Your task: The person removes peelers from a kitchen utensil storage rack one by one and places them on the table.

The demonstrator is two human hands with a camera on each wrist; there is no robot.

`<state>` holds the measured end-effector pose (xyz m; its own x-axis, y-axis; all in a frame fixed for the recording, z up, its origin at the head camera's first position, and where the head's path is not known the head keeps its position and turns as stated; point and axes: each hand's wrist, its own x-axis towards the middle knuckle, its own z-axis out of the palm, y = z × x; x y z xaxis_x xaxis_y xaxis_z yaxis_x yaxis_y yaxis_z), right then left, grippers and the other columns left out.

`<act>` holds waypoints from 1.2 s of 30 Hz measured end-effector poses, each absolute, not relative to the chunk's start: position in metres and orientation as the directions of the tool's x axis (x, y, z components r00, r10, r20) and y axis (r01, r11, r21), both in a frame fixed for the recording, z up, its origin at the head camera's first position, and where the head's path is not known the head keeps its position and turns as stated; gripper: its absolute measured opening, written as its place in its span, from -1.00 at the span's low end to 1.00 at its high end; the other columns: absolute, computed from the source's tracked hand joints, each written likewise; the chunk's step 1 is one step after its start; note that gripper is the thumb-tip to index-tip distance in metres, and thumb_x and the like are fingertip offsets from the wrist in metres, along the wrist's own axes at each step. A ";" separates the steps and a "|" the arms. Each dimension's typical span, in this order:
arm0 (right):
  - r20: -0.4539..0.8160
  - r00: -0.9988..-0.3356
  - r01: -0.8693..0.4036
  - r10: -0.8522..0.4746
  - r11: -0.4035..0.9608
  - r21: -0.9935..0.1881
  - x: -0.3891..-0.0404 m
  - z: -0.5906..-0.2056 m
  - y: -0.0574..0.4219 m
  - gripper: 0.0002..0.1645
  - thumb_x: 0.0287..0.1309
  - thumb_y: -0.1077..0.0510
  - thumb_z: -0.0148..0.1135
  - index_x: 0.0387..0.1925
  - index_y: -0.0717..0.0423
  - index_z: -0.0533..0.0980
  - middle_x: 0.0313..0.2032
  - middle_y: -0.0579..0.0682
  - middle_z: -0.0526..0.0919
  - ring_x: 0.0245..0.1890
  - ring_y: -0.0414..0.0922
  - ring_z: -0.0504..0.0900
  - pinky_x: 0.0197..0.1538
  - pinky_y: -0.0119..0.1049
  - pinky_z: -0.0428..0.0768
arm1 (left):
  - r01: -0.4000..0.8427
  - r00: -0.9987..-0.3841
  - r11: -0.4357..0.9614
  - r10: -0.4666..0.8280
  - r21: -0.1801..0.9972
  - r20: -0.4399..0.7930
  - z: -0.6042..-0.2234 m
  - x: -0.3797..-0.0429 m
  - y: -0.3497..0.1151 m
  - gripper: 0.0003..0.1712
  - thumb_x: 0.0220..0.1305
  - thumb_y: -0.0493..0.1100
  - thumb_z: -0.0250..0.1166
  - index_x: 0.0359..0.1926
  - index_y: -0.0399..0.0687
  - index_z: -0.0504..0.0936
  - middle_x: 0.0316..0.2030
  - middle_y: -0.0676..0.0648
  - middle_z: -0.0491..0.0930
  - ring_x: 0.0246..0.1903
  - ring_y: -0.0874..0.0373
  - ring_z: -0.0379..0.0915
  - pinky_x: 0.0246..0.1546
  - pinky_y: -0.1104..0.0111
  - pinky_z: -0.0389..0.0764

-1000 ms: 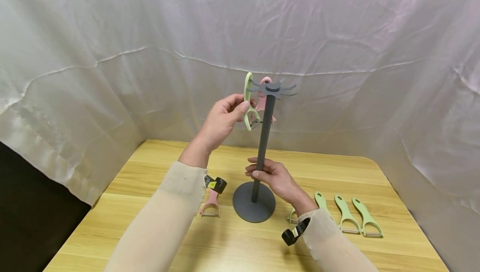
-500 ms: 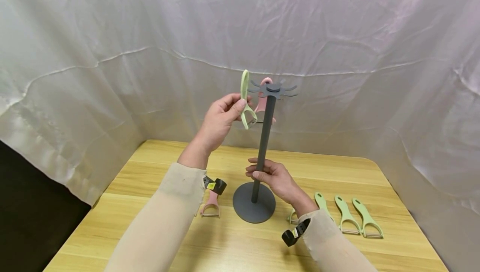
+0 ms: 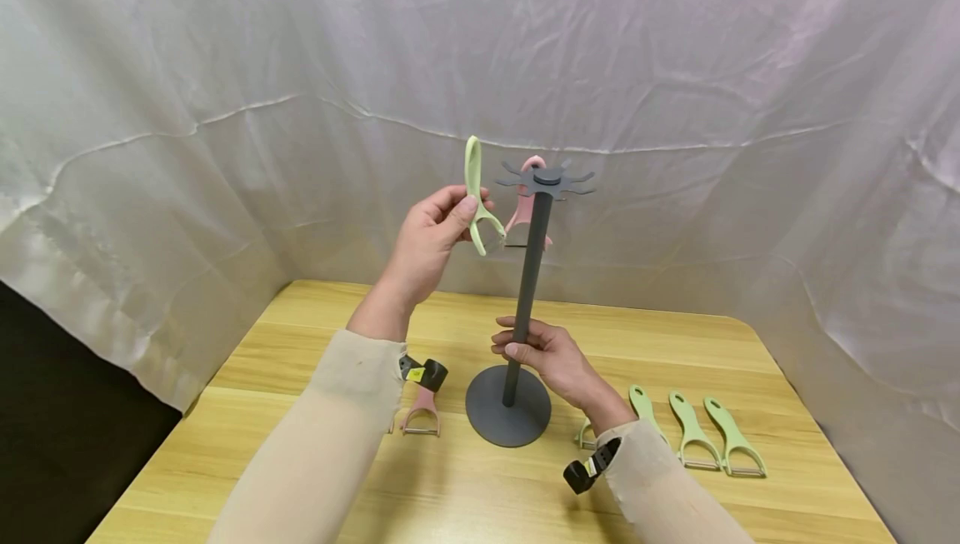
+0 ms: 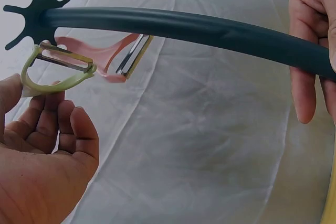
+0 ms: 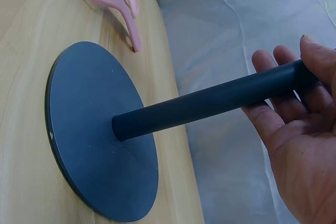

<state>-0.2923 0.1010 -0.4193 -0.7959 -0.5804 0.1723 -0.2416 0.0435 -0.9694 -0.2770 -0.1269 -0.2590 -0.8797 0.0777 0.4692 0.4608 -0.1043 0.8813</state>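
My left hand (image 3: 432,232) pinches a light green peeler (image 3: 474,182) upright by its handle, a little left of the stand's hooked top (image 3: 546,180) and apart from it. A pink peeler (image 3: 522,209) hangs from one of the hooks behind the post. In the left wrist view the green peeler's blade end (image 4: 63,74) faces the camera, near the pink one (image 4: 105,56). My right hand (image 3: 551,358) holds the dark grey post (image 5: 210,100) low down, fingers and thumb around it. The stand's round base (image 3: 507,419) rests on the wooden table.
Several green peelers (image 3: 693,427) lie on the table (image 3: 795,452) at the right, one partly behind my right wrist. Pink peelers (image 3: 423,411) lie left of the base, partly hidden by my left arm. A pale curtain (image 3: 660,227) encloses the back and sides.
My left hand has moved left with the green peeler, away from the hooks, where its top end was close to a hook tip. My right hand and the stand stay in place.
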 end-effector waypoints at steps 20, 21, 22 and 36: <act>0.166 -0.800 -0.249 -0.577 0.068 -0.966 -0.293 -0.418 0.102 -0.45 0.47 0.20 0.29 0.41 0.21 0.49 0.19 0.30 0.69 0.19 0.09 0.73 0.24 -0.16 0.68 | 0.449 -0.893 -0.052 -0.065 0.892 0.446 -0.283 -0.258 -0.154 -0.71 0.56 -0.25 0.24 0.15 -0.37 0.60 -0.10 -0.01 0.64 -0.17 0.19 0.46 -0.09 0.43 0.56; 0.166 -0.799 -0.249 -0.577 0.068 -0.966 -0.293 -0.418 0.102 -0.45 0.48 0.20 0.29 0.41 0.21 0.49 0.20 0.31 0.69 0.19 0.09 0.73 0.24 -0.16 0.68 | 0.445 -0.895 -0.051 -0.069 0.894 0.441 -0.285 -0.257 -0.155 -0.72 0.56 -0.25 0.24 0.14 -0.36 0.60 -0.11 -0.02 0.63 -0.18 0.19 0.46 -0.09 0.43 0.56; 0.166 -0.800 -0.249 -0.577 0.068 -0.966 -0.294 -0.419 0.102 -0.45 0.47 0.20 0.29 0.41 0.21 0.49 0.20 0.32 0.68 0.19 0.09 0.73 0.24 -0.15 0.68 | 0.438 -0.898 -0.046 -0.073 0.898 0.435 -0.287 -0.256 -0.156 -0.72 0.55 -0.25 0.25 0.13 -0.36 0.60 -0.12 -0.02 0.63 -0.19 0.20 0.46 -0.09 0.43 0.56; 0.155 -0.805 -0.245 -0.573 0.082 -0.966 -0.292 -0.416 0.103 -0.44 0.47 0.19 0.30 0.42 0.20 0.48 0.18 0.28 0.70 0.21 0.14 0.72 0.25 -0.14 0.67 | 0.262 -0.950 0.129 -0.139 0.956 0.279 -0.332 -0.245 -0.171 -0.65 0.48 -0.07 0.38 0.12 -0.18 0.68 -0.14 0.03 0.62 -0.08 0.13 0.48 -0.04 0.37 0.53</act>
